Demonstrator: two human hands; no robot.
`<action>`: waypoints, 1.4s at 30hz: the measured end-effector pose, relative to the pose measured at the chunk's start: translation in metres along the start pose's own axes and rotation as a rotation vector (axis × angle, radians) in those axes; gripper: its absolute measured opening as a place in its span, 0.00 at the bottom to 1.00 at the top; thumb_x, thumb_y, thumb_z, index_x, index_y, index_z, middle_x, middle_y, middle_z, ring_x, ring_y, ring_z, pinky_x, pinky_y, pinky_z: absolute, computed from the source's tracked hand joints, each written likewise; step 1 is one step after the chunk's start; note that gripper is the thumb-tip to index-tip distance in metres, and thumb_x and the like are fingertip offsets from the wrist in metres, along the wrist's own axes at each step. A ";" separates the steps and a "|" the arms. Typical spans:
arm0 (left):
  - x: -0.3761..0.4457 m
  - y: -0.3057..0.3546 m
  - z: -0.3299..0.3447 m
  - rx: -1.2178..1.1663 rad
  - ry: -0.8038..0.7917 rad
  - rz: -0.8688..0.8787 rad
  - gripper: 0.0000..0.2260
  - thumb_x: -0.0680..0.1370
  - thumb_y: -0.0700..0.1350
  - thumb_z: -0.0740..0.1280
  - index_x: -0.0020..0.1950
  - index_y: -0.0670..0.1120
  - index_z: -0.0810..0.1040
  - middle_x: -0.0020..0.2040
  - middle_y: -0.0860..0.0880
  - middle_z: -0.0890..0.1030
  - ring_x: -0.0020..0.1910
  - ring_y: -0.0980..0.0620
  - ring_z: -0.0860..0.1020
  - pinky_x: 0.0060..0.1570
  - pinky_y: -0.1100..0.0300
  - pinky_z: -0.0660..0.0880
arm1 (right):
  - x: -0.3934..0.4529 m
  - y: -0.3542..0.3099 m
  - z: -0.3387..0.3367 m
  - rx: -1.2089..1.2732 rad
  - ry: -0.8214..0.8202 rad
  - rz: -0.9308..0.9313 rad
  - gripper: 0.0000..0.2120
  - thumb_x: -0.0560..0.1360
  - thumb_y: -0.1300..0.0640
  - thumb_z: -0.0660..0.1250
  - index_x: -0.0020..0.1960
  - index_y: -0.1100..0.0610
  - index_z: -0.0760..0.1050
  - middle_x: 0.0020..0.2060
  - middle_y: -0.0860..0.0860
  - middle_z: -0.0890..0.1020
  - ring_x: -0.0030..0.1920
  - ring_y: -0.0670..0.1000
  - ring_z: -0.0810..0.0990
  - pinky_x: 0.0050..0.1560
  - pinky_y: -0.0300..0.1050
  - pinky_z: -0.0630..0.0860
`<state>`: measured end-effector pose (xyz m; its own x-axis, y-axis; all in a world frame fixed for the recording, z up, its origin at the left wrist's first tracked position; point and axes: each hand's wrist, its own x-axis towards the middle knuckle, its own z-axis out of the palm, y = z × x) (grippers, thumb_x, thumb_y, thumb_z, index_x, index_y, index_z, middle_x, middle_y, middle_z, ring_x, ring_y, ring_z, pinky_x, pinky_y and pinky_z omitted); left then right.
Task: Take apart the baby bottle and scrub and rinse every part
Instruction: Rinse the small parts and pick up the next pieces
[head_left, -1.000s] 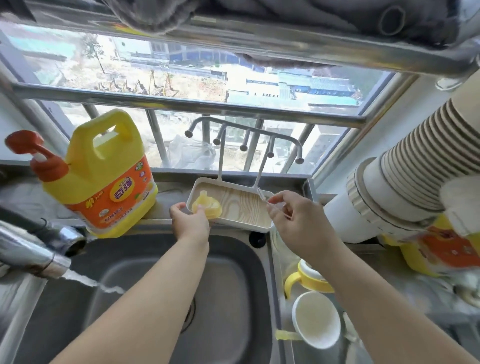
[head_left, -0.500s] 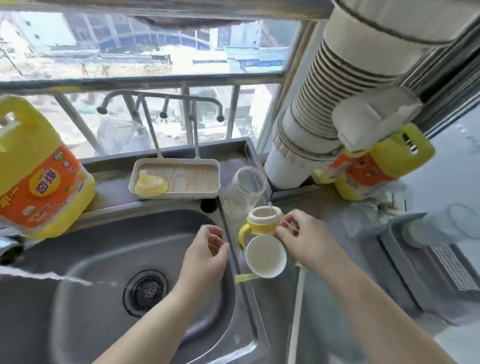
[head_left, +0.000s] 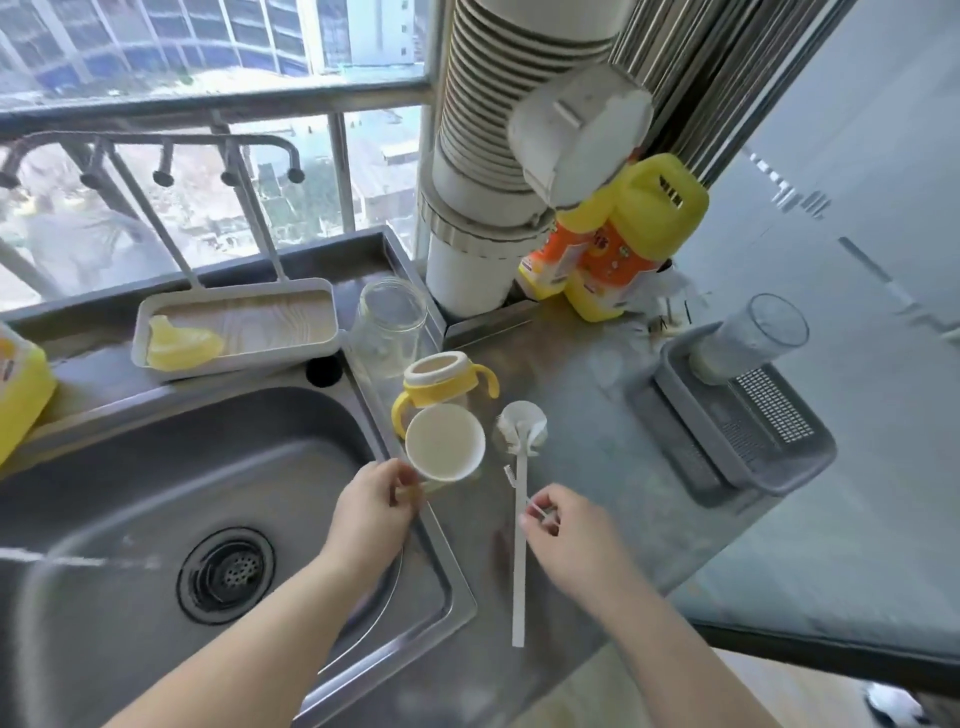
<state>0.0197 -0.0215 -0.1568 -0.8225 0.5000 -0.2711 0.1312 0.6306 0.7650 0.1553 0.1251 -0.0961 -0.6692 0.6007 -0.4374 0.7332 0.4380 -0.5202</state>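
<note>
A thin white straw brush (head_left: 540, 512) is pinched in the right hand (head_left: 563, 525), the thumb and forefinger closed on it as the grip; its small bristled end (head_left: 508, 472) points far and left, just beside the long handle of the white bottle brush (head_left: 519, 519), which lies flat on the steel desk (head_left: 597, 395) with its round head (head_left: 523, 423) at the far end. The left hand (head_left: 371, 512) is held over the sink's right rim, its fingers curled on something thin and pale at the near edge of the white cap (head_left: 445, 441) — whether that is a straw or part of the cap cannot be told.

The cap lies with its open side up, touching the yellow handled collar (head_left: 441, 382), which stands upright just beyond it. The clear bottle body (head_left: 387, 325) lies tilted on the desk beyond the collar, its mouth turned far. The yellow nipple (head_left: 179, 343) rests in the left end of the white tray (head_left: 234, 364) (a hook rack rises from the tray's far side).

The steel sink (head_left: 130, 493) takes up the near left, with its drain (head_left: 226, 574) in the middle. A grey drying basket (head_left: 737, 431) sits to the right, a clear cup (head_left: 753, 335) lying on its far end. Yellow detergent jugs (head_left: 618, 249) stand at the far right beside a ribbed white duct (head_left: 483, 156).
</note>
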 end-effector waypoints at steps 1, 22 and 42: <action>-0.001 -0.001 -0.002 0.000 -0.004 -0.003 0.07 0.73 0.40 0.69 0.40 0.51 0.75 0.37 0.53 0.73 0.38 0.53 0.71 0.35 0.72 0.64 | -0.001 -0.003 0.000 0.004 -0.003 -0.006 0.03 0.76 0.54 0.64 0.43 0.50 0.72 0.32 0.45 0.76 0.32 0.40 0.73 0.31 0.28 0.68; -0.105 -0.097 -0.202 -0.938 0.585 -0.235 0.06 0.70 0.35 0.73 0.46 0.36 0.81 0.37 0.45 0.82 0.33 0.59 0.78 0.35 0.72 0.73 | -0.018 -0.250 0.114 -0.274 -0.492 -0.774 0.05 0.80 0.53 0.57 0.46 0.52 0.67 0.34 0.44 0.72 0.33 0.43 0.69 0.32 0.37 0.66; -0.105 -0.110 -0.216 -0.302 0.360 -0.069 0.10 0.75 0.52 0.63 0.51 0.53 0.82 0.44 0.46 0.77 0.45 0.55 0.77 0.49 0.63 0.72 | -0.015 -0.292 0.138 -0.544 -0.168 -1.342 0.06 0.71 0.58 0.66 0.38 0.51 0.81 0.34 0.46 0.80 0.40 0.53 0.77 0.40 0.46 0.72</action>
<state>-0.0278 -0.2717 -0.0866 -0.9701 0.1922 -0.1485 -0.0534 0.4274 0.9025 -0.0657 -0.1043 -0.0387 -0.8517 -0.5221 0.0449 -0.5126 0.8122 -0.2784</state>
